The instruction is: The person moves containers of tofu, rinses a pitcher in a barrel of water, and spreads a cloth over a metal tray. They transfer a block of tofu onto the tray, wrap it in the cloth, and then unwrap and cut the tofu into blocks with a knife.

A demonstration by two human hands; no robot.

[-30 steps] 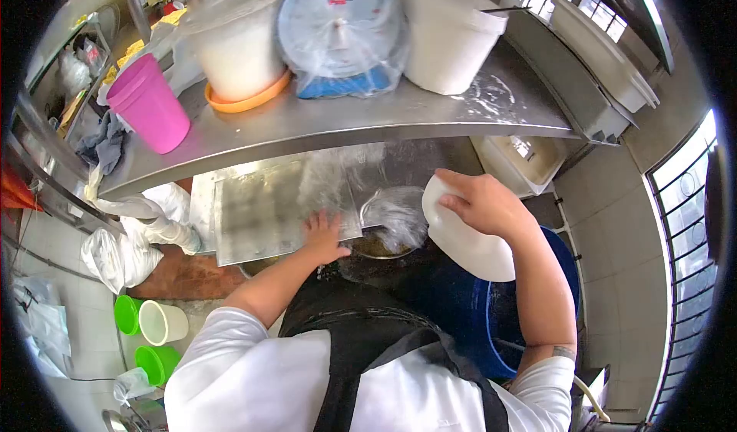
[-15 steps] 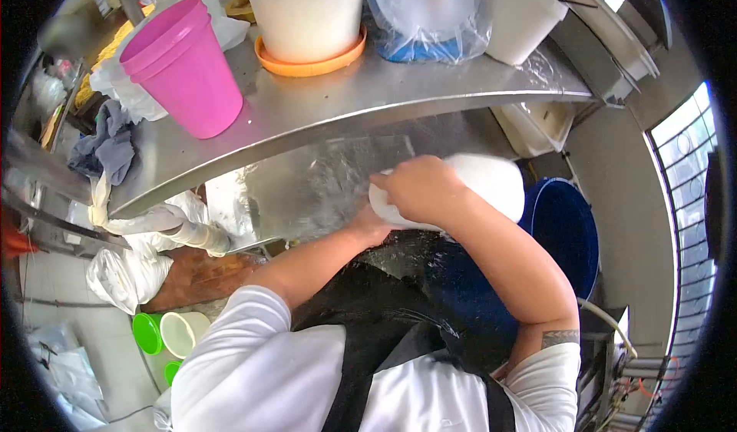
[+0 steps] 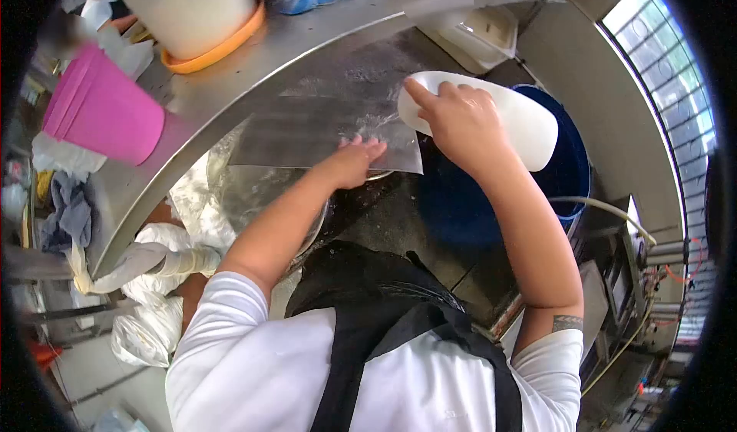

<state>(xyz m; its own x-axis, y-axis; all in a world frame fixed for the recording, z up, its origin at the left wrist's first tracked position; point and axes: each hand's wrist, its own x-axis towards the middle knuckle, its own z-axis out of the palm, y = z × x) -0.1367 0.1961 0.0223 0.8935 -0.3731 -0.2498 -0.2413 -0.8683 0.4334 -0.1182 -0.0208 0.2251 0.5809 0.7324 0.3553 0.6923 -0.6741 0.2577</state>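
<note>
My left hand (image 3: 355, 162) lies flat, palm down, fingers stretched forward, the arm reaching out. My right hand (image 3: 459, 121) is curled in a grasp, index finger extended, elbow bent.

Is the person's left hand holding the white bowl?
No, the right hand grips the white bowl; the left hand rests on the metal sheet.

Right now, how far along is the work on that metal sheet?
Done: the metal sheet looks wet, with drops across its face.
In hand: the left hand rests on its near edge, over the round basin. The right hand grips the white bowl, tipped at the sheet's right edge.
Left: the sheet is not yet set down, and I can't tell whether it is clean.
</note>
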